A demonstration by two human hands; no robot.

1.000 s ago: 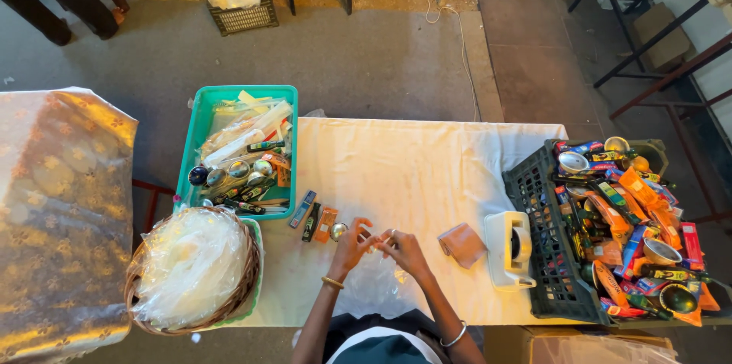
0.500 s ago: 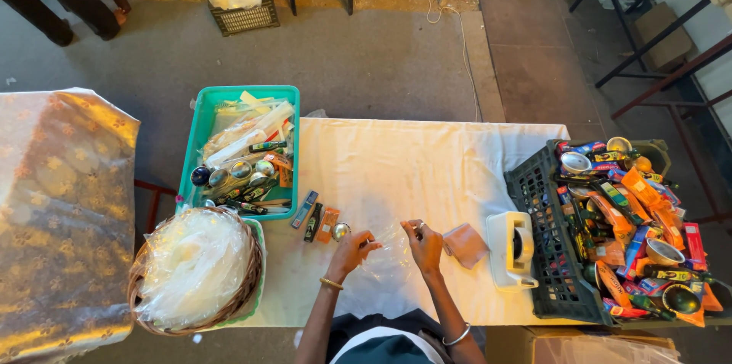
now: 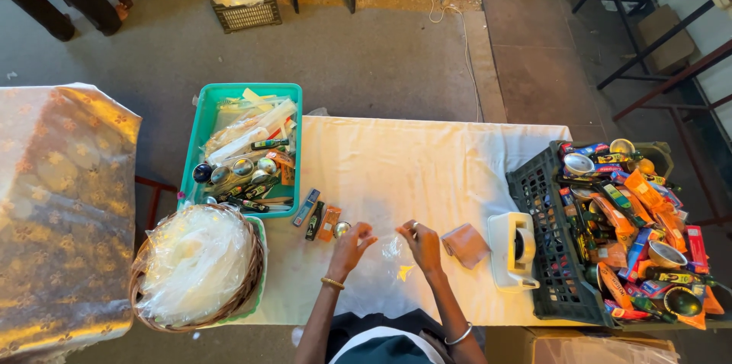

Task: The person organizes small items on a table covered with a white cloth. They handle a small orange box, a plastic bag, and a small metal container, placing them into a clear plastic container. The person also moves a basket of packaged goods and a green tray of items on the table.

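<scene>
Plastic wrapper (image 3: 390, 248) lies between both hands (image 3: 385, 246).

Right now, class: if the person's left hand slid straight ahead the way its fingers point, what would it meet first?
Probably the small round silvery object just beyond the left hand; the fingers point up-right, so they might just pass it. Depth is unclear.

Both hands rest on a white-clothed table (image 3: 427, 158): the left hand (image 3: 352, 246) lies beside a small round metal bowl (image 3: 341, 228), the right hand (image 3: 422, 246) near a folded brown cloth (image 3: 465, 244).
</scene>
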